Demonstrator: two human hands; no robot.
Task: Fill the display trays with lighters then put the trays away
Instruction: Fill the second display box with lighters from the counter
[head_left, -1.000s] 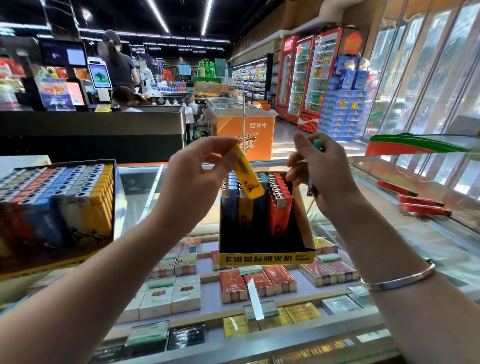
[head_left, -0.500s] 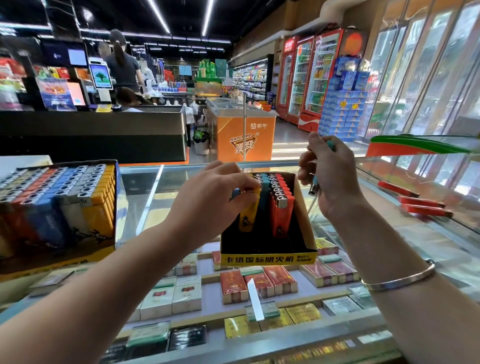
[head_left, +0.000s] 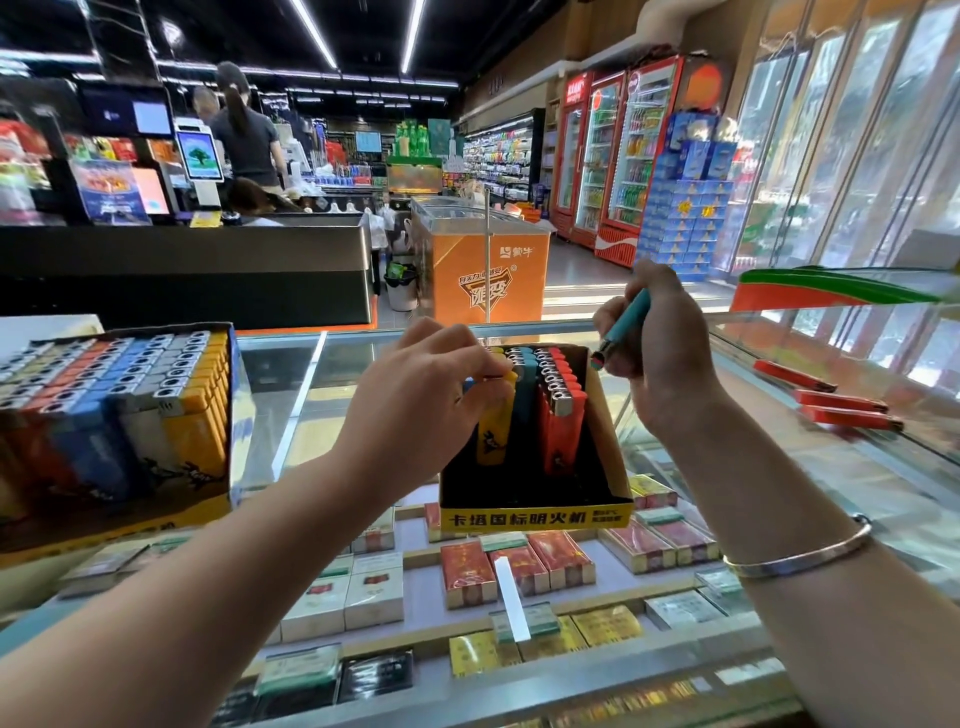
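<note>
Two display trays stand on the glass counter (head_left: 291, 395). The full tray (head_left: 117, 431), at far left, holds packed rows of lighters — white, red, blue, grey and yellow, too many to count surely. The part-filled tray (head_left: 535, 512), at centre, with a yellow front strip, holds lighters upright at its back: a red row (head_left: 561, 410), a teal row (head_left: 522, 395) and a yellow lighter (head_left: 493, 431) at the front of its column; the front half of this tray is bare black. Three loose red lighters (head_left: 836, 402) lie on the counter at right, well apart from the tray.

Left hand (head_left: 421, 400): fingers curled down, the fingertips pinching the top of the yellow lighter, which stands in the part-filled tray. Right hand (head_left: 660, 353): held above the tray's right rear corner, fingers closed round one teal lighter (head_left: 621, 332), tilted with its metal head down. A silver bangle (head_left: 800, 553) circles the right forearm — one only.
</note>
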